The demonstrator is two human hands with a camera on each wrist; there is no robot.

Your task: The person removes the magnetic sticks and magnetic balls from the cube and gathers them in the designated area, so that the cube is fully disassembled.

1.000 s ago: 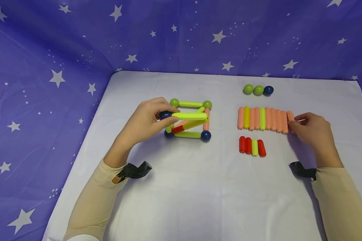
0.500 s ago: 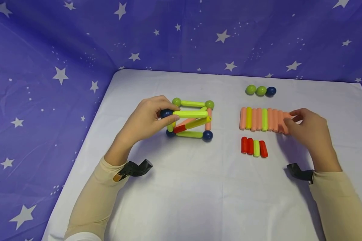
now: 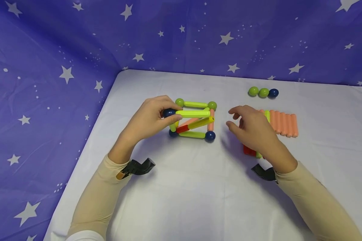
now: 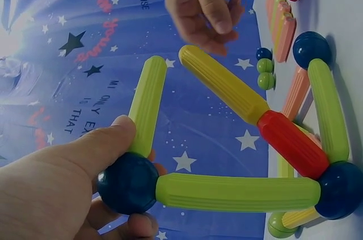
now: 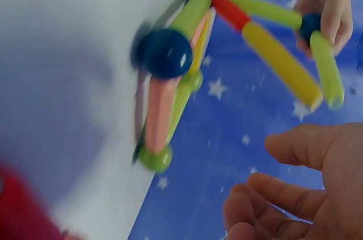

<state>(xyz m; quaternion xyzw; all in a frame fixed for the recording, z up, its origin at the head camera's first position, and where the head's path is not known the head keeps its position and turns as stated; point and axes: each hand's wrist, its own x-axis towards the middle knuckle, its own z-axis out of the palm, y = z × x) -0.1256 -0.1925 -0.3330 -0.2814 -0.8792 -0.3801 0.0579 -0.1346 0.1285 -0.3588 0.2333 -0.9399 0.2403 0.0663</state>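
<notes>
My left hand grips a dark blue ball at the top of a stick-and-ball frame, its thumb lying on a lime stick that juts right from the ball. Another lime stick joins that ball to a blue base ball. From the same base ball, a red short stick and a yellow stick slope up to a free end. The square base has green balls at the back. To the right of the frame, my right hand hovers with loosely bent fingers, holding nothing.
Behind my right hand lies a row of mostly pink sticks, partly hidden. Short red sticks peek out under that hand. Two green balls and a blue ball sit further back. A starry purple cloth borders the white table.
My right hand has set the end pink stick against the row, let go of it and moved left toward the frame. The left hand keeps its hold on the blue ball.
</notes>
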